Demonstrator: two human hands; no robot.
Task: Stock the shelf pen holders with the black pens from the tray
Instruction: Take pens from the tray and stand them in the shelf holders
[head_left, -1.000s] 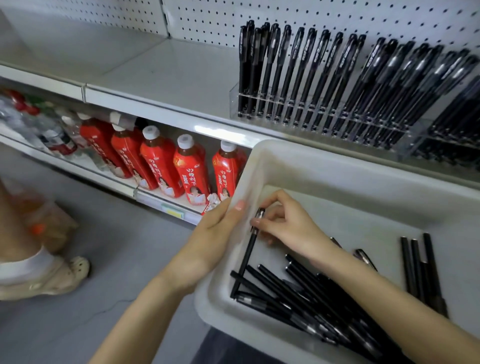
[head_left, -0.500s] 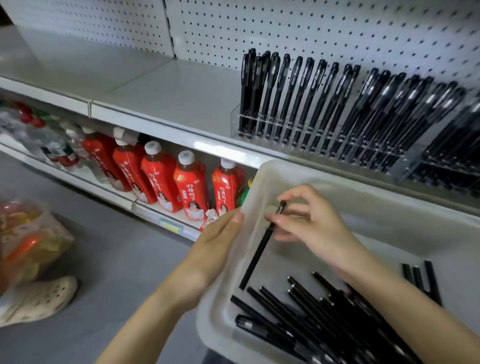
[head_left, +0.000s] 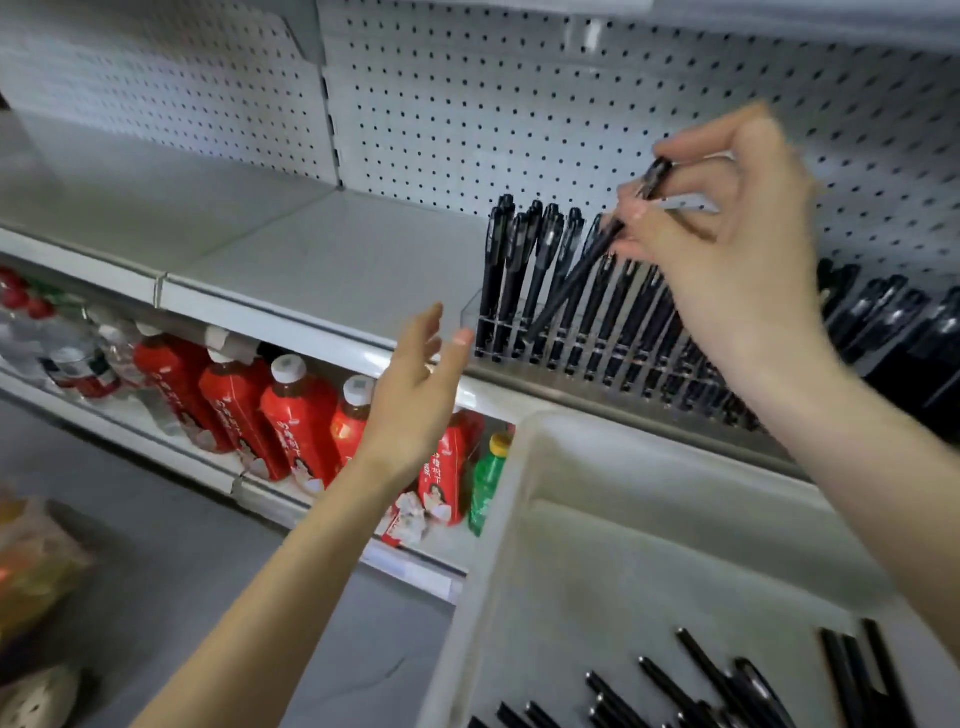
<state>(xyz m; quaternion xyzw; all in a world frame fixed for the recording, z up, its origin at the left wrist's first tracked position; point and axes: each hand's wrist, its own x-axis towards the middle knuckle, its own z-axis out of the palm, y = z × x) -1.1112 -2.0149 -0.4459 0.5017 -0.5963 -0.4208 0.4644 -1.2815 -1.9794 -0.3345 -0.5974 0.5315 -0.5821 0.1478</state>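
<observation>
My right hand (head_left: 727, 249) pinches one black pen (head_left: 576, 280) near its cap end, high over the shelf. The pen slants down to the left, its tip at the left end of the clear pen holder (head_left: 470, 317), which is packed with several upright black pens (head_left: 511, 275). My left hand (head_left: 415, 395) hovers with relaxed fingers just left of the holder, off the tray and holding nothing. The white tray (head_left: 498, 519) sits below at the right, with several loose black pens (head_left: 691, 691) lying in its near end.
A pegboard wall (head_left: 467, 104) backs the white shelf (head_left: 291, 260). More pen holders (head_left: 904, 332) stand further right. Red drink bottles (head_left: 296, 415) and a green bottle (head_left: 488, 483) fill the shelf below. A bag (head_left: 31, 561) and a shoe lie on the grey floor at left.
My right hand lifted the pen out of the tray and up to the holder. My left hand let go of the tray rim and rose toward the shelf edge.
</observation>
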